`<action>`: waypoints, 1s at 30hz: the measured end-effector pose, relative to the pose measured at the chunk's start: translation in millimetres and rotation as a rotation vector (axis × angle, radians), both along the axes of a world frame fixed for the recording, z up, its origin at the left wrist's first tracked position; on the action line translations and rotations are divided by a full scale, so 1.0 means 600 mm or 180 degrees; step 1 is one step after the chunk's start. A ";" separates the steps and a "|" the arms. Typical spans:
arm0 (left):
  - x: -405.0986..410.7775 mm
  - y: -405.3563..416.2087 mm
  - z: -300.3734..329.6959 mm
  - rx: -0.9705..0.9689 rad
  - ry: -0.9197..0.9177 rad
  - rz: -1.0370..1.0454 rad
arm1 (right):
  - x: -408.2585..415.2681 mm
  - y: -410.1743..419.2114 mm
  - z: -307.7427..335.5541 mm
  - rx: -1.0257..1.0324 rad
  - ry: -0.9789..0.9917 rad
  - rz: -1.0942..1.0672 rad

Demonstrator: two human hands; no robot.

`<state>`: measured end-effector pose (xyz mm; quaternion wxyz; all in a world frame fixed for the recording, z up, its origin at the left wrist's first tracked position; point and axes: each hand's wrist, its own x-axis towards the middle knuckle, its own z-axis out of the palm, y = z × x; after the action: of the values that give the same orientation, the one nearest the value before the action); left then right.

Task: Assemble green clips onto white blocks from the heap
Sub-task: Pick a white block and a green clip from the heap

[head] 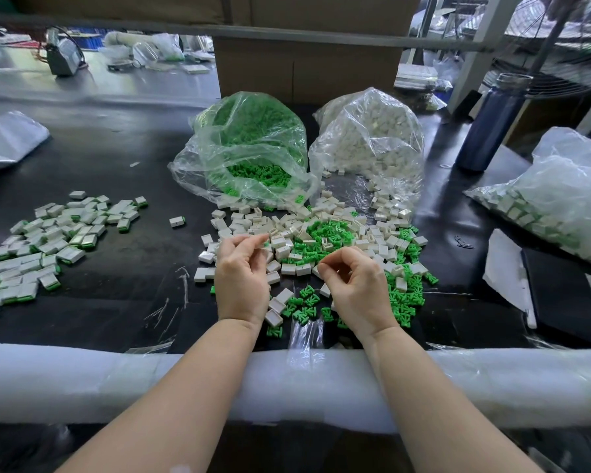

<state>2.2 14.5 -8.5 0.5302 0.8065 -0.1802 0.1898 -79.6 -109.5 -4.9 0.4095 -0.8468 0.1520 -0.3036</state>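
Green and white plastic is spread across the middle of the black table [116,158] — a mixed heap [335,240] of green clips [325,230] and white blocks [289,268] spilled out in front of two clear bags. The bag of green clips [249,148] is lying open on the left, and the bag of white blocks [372,138] is set just beside it on the right; their mouths are turned toward the heap.

The left hand [241,273] is held over the near-left edge of the heap, its fingers curled and its thumb and forefinger brought together at the tip. Whether a part is pinched there cannot be told, since the fingertips are blurred against the white blocks behind. The right hand [354,285] is held over the near-right part of the heap with its fingers curled inward and its thumb met by the forefinger — what it has hold of, if anything, cannot be made out either. Both forearms are rested across a white foam roll [82,384] laid along the near table edge.

Well apart on the left, a pile of assembled pieces [48,240] is seen, white blocks with green showing at one side. A further filled bag [560,192] is lying at the right, with a dark blue bottle [492,128] stood behind it.
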 end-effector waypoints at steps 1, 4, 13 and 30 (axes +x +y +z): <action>0.002 0.001 -0.002 0.0002 0.0103 0.0088 | 0.000 0.000 0.000 -0.0008 0.0021 -0.0001; 0.004 0.001 -0.005 0.0129 0.0313 0.0191 | 0.000 0.000 -0.001 -0.0053 0.0115 0.0010; 0.006 -0.004 -0.012 0.1032 0.0259 -0.0011 | 0.000 0.005 -0.004 -0.0557 0.0483 0.0184; 0.000 -0.006 -0.018 0.1949 0.0158 -0.0124 | 0.004 0.006 -0.010 -0.0967 0.0938 0.0135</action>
<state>2.1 10.8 -19.2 0.2703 0.9295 -0.2315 0.0966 -77.0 -106.2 -10.9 0.2567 -0.9370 0.1449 -0.1873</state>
